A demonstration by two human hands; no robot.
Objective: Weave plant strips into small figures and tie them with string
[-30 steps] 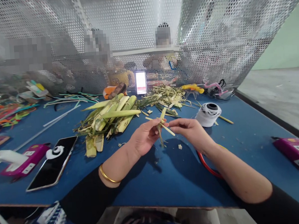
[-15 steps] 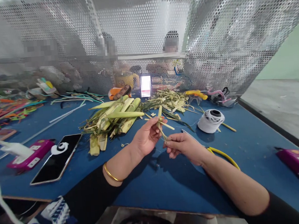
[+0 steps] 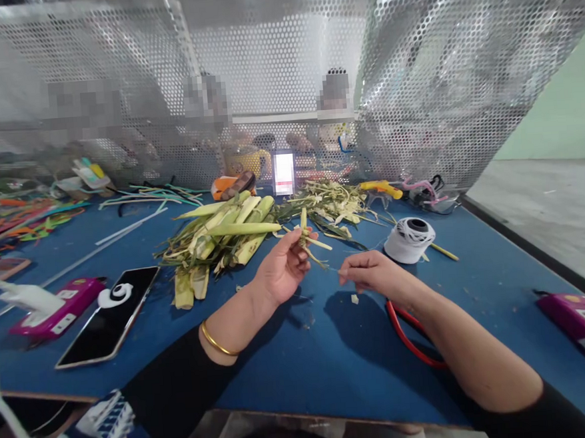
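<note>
My left hand [image 3: 282, 268] is closed in a pinch on a small bundle of pale green plant strips [image 3: 304, 235]. Some strips stick out crosswise, and its lower end hangs past my fingers. To the right, my right hand [image 3: 366, 271] is pinched shut, apart from the bundle. A faint thin thread [image 3: 331, 270] runs between the bundle and my right fingertips. A spool of white thread [image 3: 410, 240] stands just beyond my right hand. Under my right forearm lies a red curved handle [image 3: 408, 336], its tool partly hidden.
A pile of pale green stalk pieces [image 3: 223, 234] lies left of my hands, with shredded strips [image 3: 334, 199] behind. A black-screened phone [image 3: 112, 318] and purple power strips [image 3: 73, 304] lie left and right. A lit phone [image 3: 284, 171] stands by the perforated metal screen [image 3: 281, 59].
My right hand has moved right, away from the bundle it was touching. A small pale scrap now lies below it. A red handle shows under the forearm where a yellow one showed before.
</note>
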